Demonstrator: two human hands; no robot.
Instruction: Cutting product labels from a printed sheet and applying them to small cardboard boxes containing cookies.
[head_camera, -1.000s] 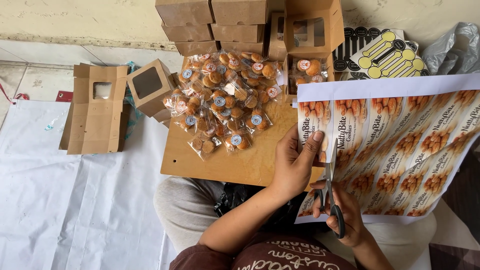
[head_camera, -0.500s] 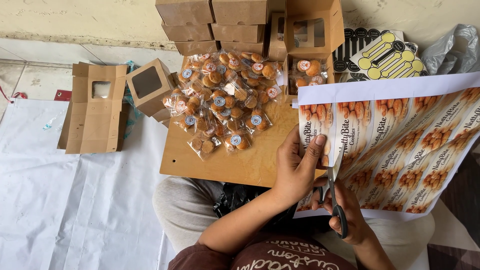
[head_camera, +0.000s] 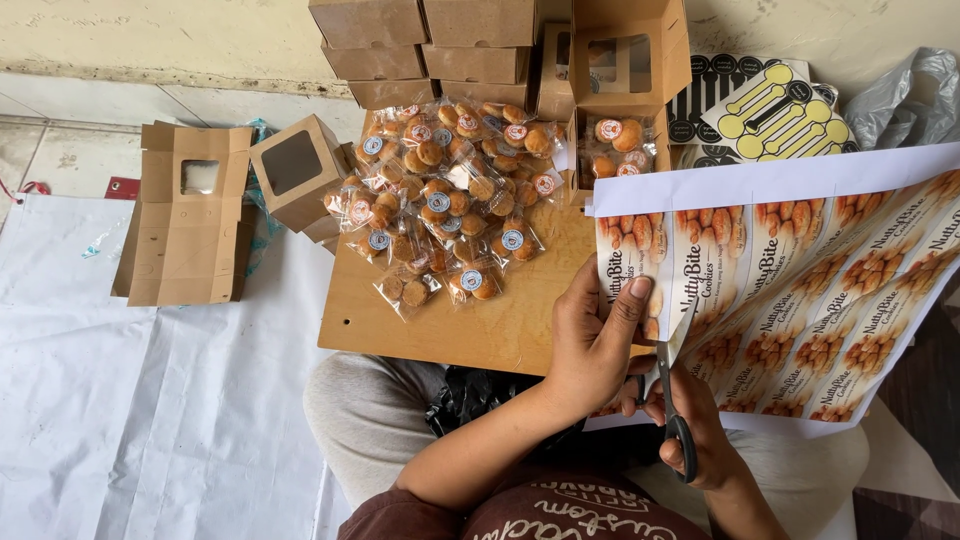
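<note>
My left hand (head_camera: 590, 335) pinches the left strip of a large printed label sheet (head_camera: 800, 290) covered with cookie pictures. My right hand (head_camera: 690, 420) grips black-handled scissors (head_camera: 668, 395), whose blades point up into the sheet's lower edge just right of my left thumb. The sheet hangs over the right side of a small wooden board (head_camera: 440, 320). A heap of cookies in clear wrappers (head_camera: 450, 205) lies on that board, beyond my hands.
Closed brown boxes (head_camera: 430, 50) are stacked at the back, beside an open box holding cookies (head_camera: 620, 120). Flat and folded window boxes (head_camera: 190, 215) lie on the left. Sticker sheets (head_camera: 770, 110) and a grey plastic bag (head_camera: 905, 95) sit at the upper right. White sheeting (head_camera: 150, 400) covers the floor.
The label sheet has slid slightly down and toward me, and the scissors' cut has advanced up between the first two label columns. Both hands stay in nearly the same place.
</note>
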